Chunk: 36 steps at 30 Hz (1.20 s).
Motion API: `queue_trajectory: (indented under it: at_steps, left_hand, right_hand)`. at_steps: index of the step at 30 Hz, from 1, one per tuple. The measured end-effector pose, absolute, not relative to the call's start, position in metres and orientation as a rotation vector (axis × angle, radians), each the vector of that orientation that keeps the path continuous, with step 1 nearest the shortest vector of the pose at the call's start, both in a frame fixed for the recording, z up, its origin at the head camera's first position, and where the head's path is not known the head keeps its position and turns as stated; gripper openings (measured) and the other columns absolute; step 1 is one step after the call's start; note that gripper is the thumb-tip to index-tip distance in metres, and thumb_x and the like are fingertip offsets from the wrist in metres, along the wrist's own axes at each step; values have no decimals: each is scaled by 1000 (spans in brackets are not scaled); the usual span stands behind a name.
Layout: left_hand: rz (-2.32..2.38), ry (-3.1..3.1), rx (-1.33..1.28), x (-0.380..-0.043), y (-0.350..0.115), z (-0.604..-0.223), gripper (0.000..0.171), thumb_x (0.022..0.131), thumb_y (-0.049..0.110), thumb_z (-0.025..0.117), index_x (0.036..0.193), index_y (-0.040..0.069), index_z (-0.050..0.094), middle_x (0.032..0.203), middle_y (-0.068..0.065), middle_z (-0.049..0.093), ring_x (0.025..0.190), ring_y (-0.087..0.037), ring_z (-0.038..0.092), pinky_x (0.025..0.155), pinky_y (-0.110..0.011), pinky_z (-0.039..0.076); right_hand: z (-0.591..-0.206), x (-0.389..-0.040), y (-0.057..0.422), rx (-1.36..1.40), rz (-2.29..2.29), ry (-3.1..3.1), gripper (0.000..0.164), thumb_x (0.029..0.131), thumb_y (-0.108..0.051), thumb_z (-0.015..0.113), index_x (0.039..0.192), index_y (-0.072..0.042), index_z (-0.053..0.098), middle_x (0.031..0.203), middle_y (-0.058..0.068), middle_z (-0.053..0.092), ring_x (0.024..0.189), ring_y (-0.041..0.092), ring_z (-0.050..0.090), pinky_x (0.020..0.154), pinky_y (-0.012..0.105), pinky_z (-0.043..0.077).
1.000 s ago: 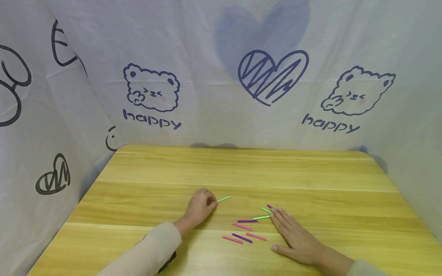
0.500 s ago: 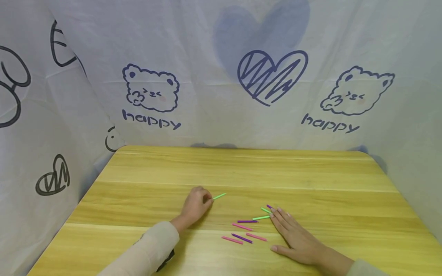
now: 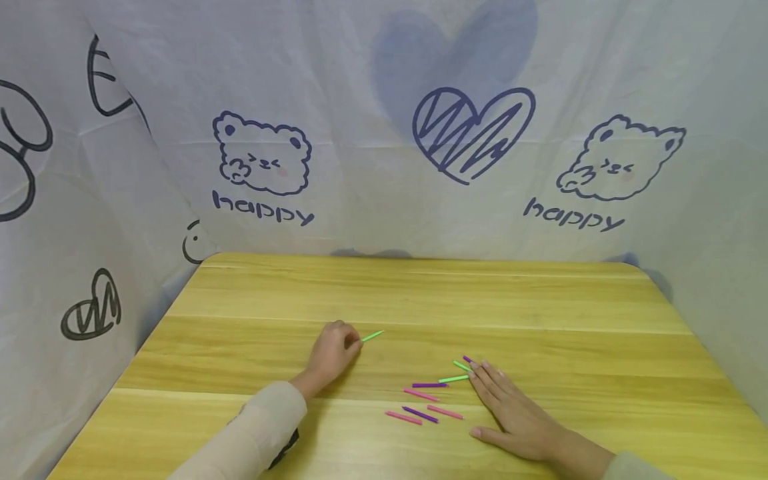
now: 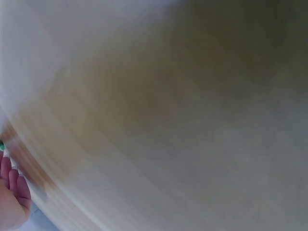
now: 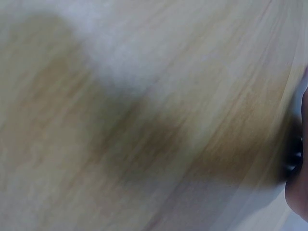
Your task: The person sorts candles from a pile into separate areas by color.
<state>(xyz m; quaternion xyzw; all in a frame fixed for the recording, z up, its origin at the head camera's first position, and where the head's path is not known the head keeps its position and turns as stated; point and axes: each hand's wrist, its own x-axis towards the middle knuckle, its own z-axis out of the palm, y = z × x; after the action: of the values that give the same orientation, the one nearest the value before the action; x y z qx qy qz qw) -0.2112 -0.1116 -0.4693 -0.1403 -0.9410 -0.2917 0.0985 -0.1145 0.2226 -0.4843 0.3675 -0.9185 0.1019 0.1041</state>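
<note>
My left fingers (image 3: pixel 355 347) pinch a green stick (image 3: pixel 373 336) by one end, well in from the far edge of the surface (image 3: pixel 540 300), so it could swivel, and a twitch of my straight right fingers (image 3: pixel 487 391), nearer the right edge, could scatter the loose green sticks (image 3: pixel 454 379).

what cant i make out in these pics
Head: rear end of the held green stick, behind the left hand.
Head: near end of farthest purple stick, behind the right hand.
Head: what the black item is; left sleeve partly covers it.
Left wrist: most of left hand, cut by left edge.
Right wrist: most of right hand, cut by right edge.
</note>
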Motion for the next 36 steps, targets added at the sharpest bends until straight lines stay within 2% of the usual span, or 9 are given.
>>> queue_trajectory:
  at_steps: [15,30,36]
  left_hand:
    - [-855,-2820,-388,-217,-117,-469,5,79,8,71,79,4,68,78,-4,63,77,-16,54,68,-28,50]
    - [-835,-2829,-372,-219,-119,-468,5,80,9,70,79,4,67,79,-4,61,77,-16,53,68,-29,49]
    - [-826,-2759,-367,-217,-118,-469,11,81,11,70,86,2,67,83,-7,62,79,-19,53,70,-31,50]
  right_hand:
    - [-486,-115,223,1095,335,-2714,75,91,-41,54,142,7,25,149,24,25,145,23,5,114,18,-12]
    - [-486,-115,223,1070,331,-2720,76,90,-42,54,142,5,26,149,23,26,144,26,11,114,18,-11]
    - [-484,-114,223,1061,350,-2742,76,91,-42,54,143,4,26,149,23,26,144,25,11,114,17,-12]
